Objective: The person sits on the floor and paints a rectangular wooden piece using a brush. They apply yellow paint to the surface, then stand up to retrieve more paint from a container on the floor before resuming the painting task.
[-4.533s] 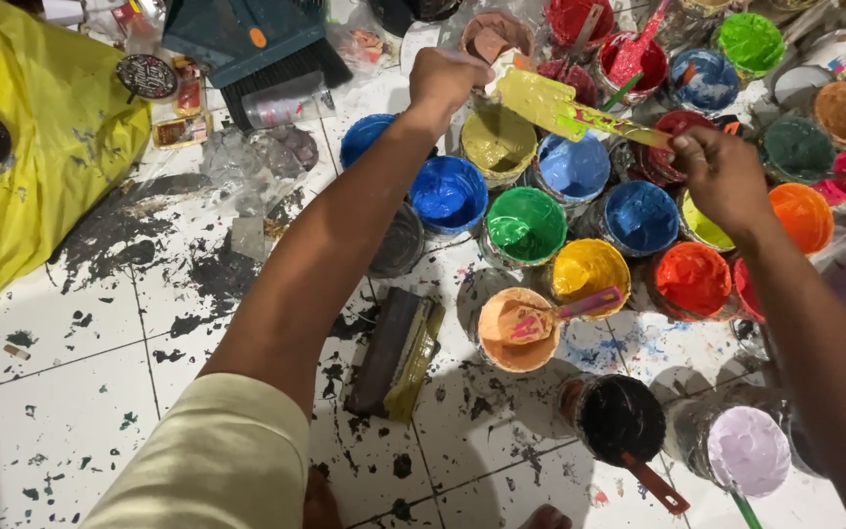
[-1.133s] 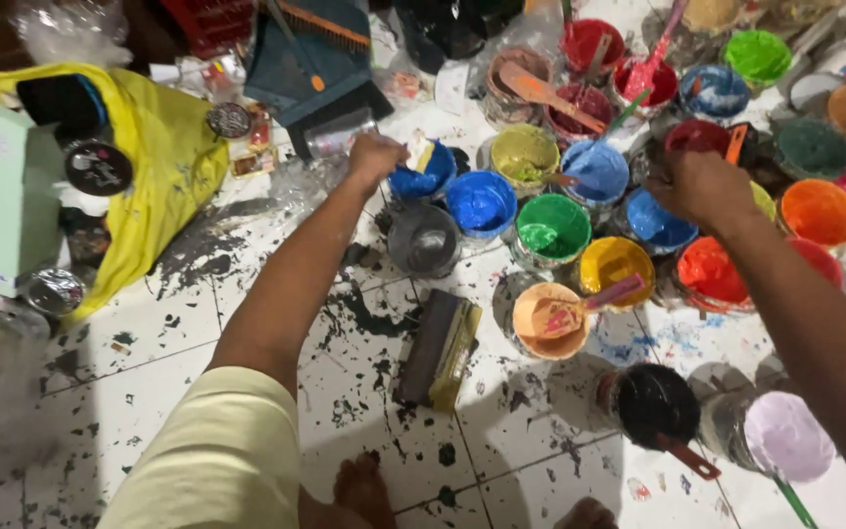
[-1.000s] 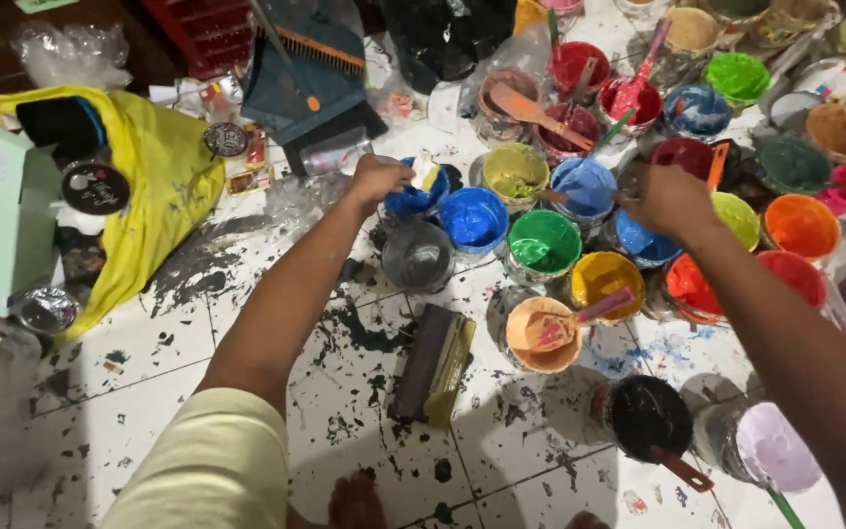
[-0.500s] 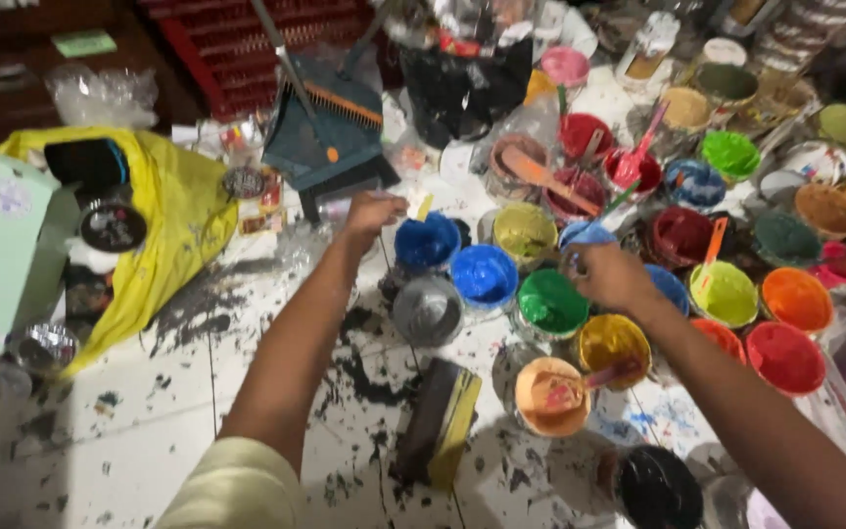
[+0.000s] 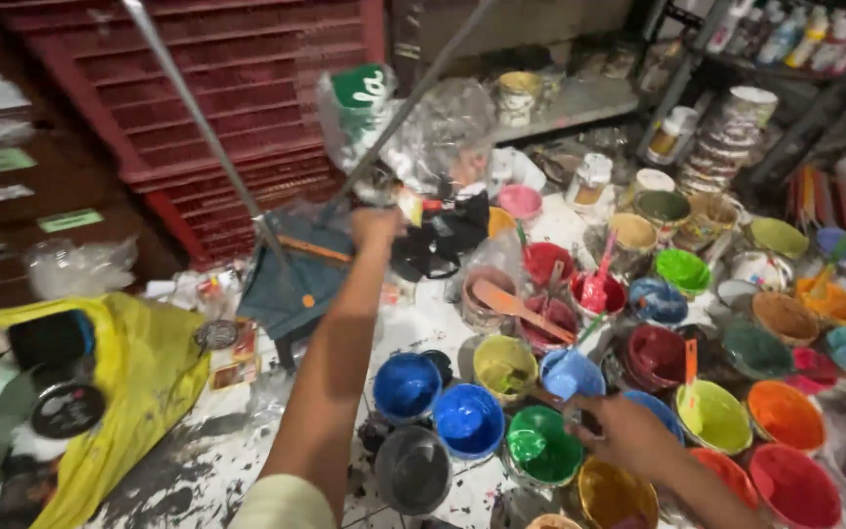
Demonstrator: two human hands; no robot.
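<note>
— What's that left hand (image 5: 376, 227) gripping?
— A small yellowish scraper (image 5: 409, 206), blurred, stretched out above the dark bag (image 5: 443, 235).
— And the right hand (image 5: 629, 431)?
— Clasped on a thin stick (image 5: 548, 400), between the green paint tub (image 5: 540, 446) and light-blue paint tub (image 5: 572, 374).
</note>
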